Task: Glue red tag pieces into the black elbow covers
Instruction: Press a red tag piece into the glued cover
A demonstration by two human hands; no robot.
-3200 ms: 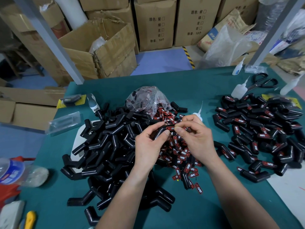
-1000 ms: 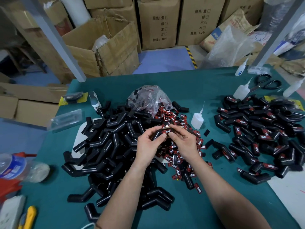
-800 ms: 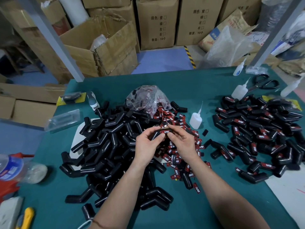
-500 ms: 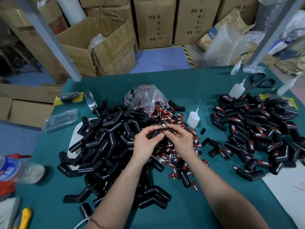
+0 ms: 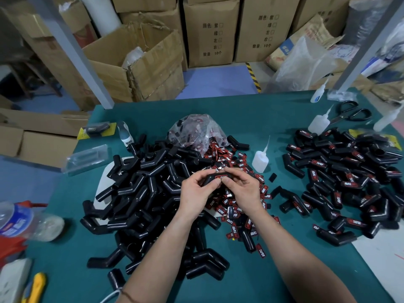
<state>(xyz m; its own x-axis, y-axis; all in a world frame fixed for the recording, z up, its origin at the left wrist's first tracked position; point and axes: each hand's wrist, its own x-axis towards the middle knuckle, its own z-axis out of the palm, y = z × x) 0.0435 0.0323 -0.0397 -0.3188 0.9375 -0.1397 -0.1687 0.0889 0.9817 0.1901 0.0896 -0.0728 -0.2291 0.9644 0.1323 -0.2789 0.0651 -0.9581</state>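
Cardboard boxes (image 5: 211, 31) stacked on blue floor (image 5: 215, 80).

soft, even overhead light; wide-angle bend at the edges
the teal cloth-covered table (image 5: 284, 119) is evenly lit, with faint shadows under the forearms (image 5: 175, 248). the heap of glossy black plastic elbow covers (image 5: 140, 193) carries pale streaks of sheen, as does the single black elbow cover (image 5: 207, 179) gripped by the left hand (image 5: 196, 193) and right hand (image 5: 242, 191). the crumpled clear plastic bag (image 5: 196, 132) glints. the grey metal post (image 5: 75, 51) leans outward, and the clear plastic water bottle (image 5: 21, 219) at the left edge looks smeared.
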